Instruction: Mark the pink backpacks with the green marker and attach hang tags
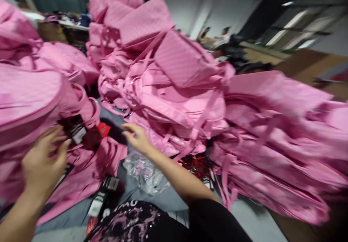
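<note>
Heaps of pink backpacks (174, 90) cover the grey table (252, 220) in front of me. My left hand (43, 158) is at the lower left, fingers spread, touching a pink backpack (81, 169) that carries black and red hang tags (78, 133). My right hand (137, 137) reaches forward at the centre, fingers apart, its tips close to the base of the middle heap. It holds nothing. A crumpled clear plastic bag (146, 173) lies just under my right forearm.
More black tags (104, 195) lie on the table near my body. A long stack of pink bags (277, 144) stretches to the right. Cardboard boxes (307, 64) and other workbenches stand behind. The picture is blurred by motion.
</note>
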`<action>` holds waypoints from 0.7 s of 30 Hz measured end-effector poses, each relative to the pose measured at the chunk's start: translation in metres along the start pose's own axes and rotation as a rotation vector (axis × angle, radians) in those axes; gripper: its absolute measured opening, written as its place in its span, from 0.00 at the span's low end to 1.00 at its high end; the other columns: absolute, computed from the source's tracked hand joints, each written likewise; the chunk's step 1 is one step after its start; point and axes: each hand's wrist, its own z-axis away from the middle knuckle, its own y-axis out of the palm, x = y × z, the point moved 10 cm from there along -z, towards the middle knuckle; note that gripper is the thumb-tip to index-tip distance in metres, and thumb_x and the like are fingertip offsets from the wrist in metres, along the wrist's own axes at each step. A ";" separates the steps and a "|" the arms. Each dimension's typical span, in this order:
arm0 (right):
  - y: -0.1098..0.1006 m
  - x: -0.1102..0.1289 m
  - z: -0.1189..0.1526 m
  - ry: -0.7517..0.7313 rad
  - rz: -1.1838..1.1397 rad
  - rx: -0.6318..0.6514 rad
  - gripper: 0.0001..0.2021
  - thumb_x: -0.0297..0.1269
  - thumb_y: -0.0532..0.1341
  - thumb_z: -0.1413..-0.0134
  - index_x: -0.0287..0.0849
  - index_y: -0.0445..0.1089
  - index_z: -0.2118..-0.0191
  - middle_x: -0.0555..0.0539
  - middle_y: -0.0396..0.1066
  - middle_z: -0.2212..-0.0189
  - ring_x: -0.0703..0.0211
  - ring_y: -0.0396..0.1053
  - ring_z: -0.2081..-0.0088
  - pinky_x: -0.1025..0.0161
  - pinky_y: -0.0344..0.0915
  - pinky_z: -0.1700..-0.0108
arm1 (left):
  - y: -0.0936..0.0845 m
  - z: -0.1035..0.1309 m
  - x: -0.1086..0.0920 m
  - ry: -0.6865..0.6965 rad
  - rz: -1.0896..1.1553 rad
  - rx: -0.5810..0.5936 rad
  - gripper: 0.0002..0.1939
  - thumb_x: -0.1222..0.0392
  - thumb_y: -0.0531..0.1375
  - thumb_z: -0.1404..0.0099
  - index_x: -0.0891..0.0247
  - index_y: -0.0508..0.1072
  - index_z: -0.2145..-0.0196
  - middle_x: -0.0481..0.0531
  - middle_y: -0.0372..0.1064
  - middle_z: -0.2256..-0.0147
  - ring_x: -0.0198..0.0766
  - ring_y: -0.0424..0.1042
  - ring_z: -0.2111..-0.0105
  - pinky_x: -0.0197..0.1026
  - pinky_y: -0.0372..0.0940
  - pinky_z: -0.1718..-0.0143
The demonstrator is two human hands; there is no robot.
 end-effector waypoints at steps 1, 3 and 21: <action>-0.022 -0.035 0.015 0.108 -0.004 -0.055 0.13 0.42 0.59 0.43 0.43 0.72 0.55 0.44 0.75 0.56 0.58 0.72 0.53 0.60 0.69 0.49 | 0.004 0.013 0.006 -0.029 -0.031 0.010 0.22 0.50 0.57 0.32 0.56 0.67 0.43 0.50 0.72 0.50 0.41 0.73 0.59 0.47 0.69 0.54; -0.052 -0.099 0.053 0.261 0.000 -0.093 0.18 0.47 0.54 0.42 0.39 0.71 0.57 0.39 0.75 0.59 0.54 0.73 0.57 0.55 0.71 0.55 | 0.033 0.043 0.015 -0.074 -0.014 0.117 0.17 0.52 0.55 0.32 0.61 0.71 0.49 0.53 0.73 0.53 0.41 0.74 0.57 0.44 0.68 0.53; -0.098 -0.262 0.305 0.690 0.223 0.171 0.11 0.39 0.55 0.46 0.41 0.74 0.66 0.44 0.76 0.71 0.55 0.74 0.68 0.61 0.70 0.62 | 0.236 0.252 -0.009 -0.299 0.055 0.887 0.15 0.57 0.53 0.33 0.62 0.75 0.54 0.56 0.75 0.54 0.44 0.74 0.55 0.43 0.66 0.51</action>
